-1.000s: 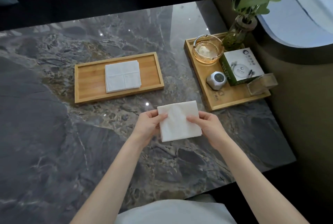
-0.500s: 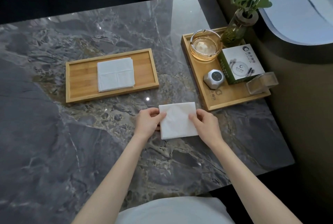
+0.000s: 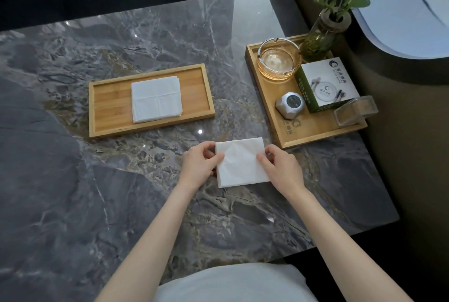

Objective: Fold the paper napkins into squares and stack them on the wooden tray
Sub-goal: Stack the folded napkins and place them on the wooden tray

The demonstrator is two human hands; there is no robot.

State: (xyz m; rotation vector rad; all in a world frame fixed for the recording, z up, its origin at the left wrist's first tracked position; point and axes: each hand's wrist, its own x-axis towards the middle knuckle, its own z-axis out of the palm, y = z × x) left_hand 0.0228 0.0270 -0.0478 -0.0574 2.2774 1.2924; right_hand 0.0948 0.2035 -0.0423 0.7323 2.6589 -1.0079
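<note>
A white paper napkin, folded to a rough square, lies on the dark marble table in front of me. My left hand pinches its left edge and my right hand pinches its right edge. Farther back and to the left stands the wooden tray, a long shallow rectangle. A stack of folded white napkins rests in the tray's middle, its edges slightly uneven on the right.
A second wooden tray at the right holds a glass ashtray, a green-and-white box, a small silver device and a clear holder. A potted plant stands behind it. The table's right edge is close.
The napkin has dropped from a lifted, tilted hold down flat to the table. Both hands stay on its side edges.
</note>
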